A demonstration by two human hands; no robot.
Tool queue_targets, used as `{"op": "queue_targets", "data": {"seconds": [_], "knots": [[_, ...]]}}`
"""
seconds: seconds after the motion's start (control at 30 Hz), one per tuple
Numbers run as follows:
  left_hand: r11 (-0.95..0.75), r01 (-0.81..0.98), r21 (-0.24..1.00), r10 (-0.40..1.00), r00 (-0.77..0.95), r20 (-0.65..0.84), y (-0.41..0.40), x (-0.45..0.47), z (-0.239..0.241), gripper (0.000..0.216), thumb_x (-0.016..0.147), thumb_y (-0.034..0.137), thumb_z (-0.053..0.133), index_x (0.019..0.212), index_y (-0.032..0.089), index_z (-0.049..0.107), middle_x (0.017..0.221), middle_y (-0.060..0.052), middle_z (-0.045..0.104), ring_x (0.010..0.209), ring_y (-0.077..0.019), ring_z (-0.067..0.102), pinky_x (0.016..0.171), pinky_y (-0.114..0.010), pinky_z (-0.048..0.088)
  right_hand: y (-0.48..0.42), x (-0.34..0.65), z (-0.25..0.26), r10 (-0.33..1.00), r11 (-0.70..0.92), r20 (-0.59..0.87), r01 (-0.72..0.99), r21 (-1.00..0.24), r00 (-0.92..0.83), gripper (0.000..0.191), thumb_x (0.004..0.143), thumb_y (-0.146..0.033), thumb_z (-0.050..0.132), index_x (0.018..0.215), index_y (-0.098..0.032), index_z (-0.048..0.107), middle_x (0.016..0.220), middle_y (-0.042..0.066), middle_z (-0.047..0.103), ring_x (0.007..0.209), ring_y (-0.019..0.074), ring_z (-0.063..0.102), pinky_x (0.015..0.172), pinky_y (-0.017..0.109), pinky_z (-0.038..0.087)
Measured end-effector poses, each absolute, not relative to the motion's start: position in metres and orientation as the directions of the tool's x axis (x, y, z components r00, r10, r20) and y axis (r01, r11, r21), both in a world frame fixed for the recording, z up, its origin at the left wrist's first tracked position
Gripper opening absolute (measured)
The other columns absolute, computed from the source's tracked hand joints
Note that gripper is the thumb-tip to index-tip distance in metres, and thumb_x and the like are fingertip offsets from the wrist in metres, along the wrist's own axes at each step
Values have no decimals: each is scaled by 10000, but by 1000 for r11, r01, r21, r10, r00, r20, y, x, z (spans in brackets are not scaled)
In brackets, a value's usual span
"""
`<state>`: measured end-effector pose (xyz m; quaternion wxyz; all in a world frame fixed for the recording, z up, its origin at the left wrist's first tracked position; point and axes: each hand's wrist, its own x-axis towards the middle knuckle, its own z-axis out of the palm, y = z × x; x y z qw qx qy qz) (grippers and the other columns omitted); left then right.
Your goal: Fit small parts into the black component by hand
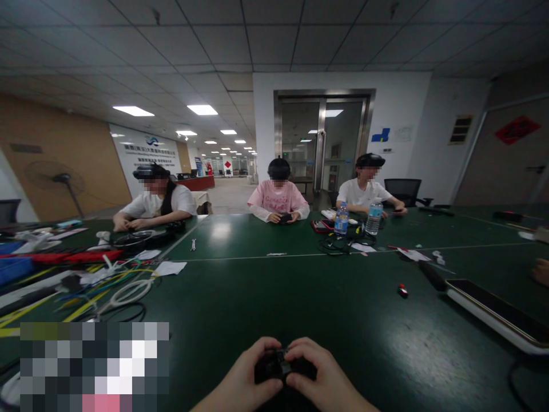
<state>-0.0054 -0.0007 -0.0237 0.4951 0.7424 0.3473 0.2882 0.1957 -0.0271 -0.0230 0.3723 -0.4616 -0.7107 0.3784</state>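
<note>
Low in the middle of the head view, a small black object [268,373] is held in both hands just over the green table. Its kind cannot be made out, as fingers cover much of it. My left hand [247,372] grips its left side, thumb below and index finger on top. On the opposite side, my right hand [319,372] pinches it with thumb and index finger, whose tips come close to those of the left. A greyish part shows between the thumbs.
Tangled cables [128,294] and white paper [170,268] lie at left. On the right are a phone-like slab [500,309] and a small red item [402,290]. Bottles [341,220] stand farther back. Three people wearing headsets sit across the green table [223,309]; another person's hand [541,271] shows at the right edge.
</note>
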Motion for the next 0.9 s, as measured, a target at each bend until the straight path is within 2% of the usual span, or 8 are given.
{"op": "queue_targets", "data": {"seconds": [0.23,0.47,0.7,0.9], "knots": [[-250,292,923,825,563,45,0,-6,-25,603,673,102,634,1236,213,449,1209,-74,583,1121,-254,535,988,-371,397,-28,195,-23,938,288,184,366,-885,-293,227,711,-130,671,909,-241,670,1043,25,630,970,197,603,855,305,460],[-261,318,912,816,577,32,1,-4,-22,474,662,112,630,1116,201,532,1091,-53,624,1013,-247,575,905,-353,439,-27,195,-23,941,285,181,382,-879,-286,217,710,-145,672,909,-233,670,1045,33,632,973,208,604,856,315,461],[-267,285,921,811,583,55,-1,-3,-14,412,686,122,628,1085,186,543,1032,-43,625,968,-232,579,851,-324,444,-29,194,-18,932,314,210,369,-875,-295,320,672,-104,688,956,-247,654,1087,41,611,1025,202,573,912,340,444],[-259,283,923,822,566,57,-2,-3,-13,397,695,148,655,1078,196,558,1033,-34,618,960,-222,573,840,-310,444,-29,194,-15,934,299,196,357,-885,-298,257,713,-151,680,950,-246,656,1094,49,602,1031,203,571,918,348,443]]}}
